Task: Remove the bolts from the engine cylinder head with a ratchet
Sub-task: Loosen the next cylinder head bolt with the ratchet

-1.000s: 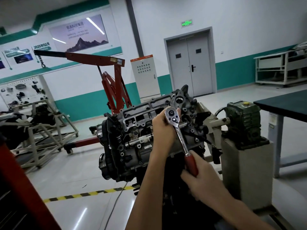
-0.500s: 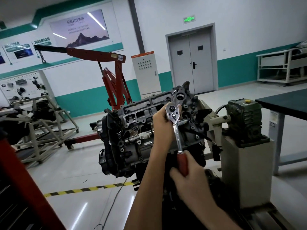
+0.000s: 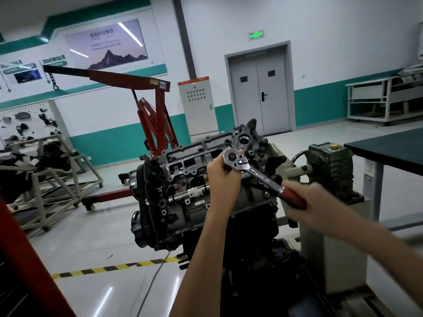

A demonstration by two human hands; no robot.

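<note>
Slanting down-right from its head, which the left hand [image 3: 225, 179] clasps, the ratchet [image 3: 259, 174] ends in the curled fingers [image 3: 293, 211] of the right hand [image 3: 307, 202].

Glossy chrome ratchet [image 3: 256, 172]; dull cast-metal cylinder head [image 3: 194, 156]; shiny floor [image 3: 103, 236].

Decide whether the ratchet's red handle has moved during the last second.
Yes. The red handle swung rightward and up, toward the green gearbox beside the engine.

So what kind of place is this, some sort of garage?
Most likely an automotive training workshop: a stripped engine is being worked on, a red engine hoist stands behind it, and a display board of car parts sits at left.
</note>
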